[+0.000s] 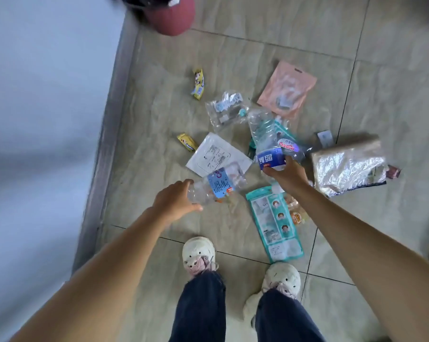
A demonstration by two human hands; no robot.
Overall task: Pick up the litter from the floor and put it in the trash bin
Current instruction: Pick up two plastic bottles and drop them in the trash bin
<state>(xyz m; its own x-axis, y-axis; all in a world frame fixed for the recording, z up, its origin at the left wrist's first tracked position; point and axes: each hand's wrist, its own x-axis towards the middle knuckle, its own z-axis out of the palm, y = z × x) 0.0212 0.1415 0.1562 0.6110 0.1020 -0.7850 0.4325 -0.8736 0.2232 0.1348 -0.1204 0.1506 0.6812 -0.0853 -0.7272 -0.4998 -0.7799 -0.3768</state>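
My left hand grips the end of a clear plastic bottle with a blue label, held lying sideways. My right hand grips a second clear bottle by its blue-labelled lower part, with the bottle pointing away from me. The red trash bin with a dark liner stands at the top of the view by the wall. More litter lies on the tile floor: a white paper sheet, a pink pouch, a silver foil bag, a teal package, a clear bag.
Two small yellow wrappers lie near the wall. A light wall with a grey baseboard runs along the left. My two feet in white shoes stand just in front of the litter.
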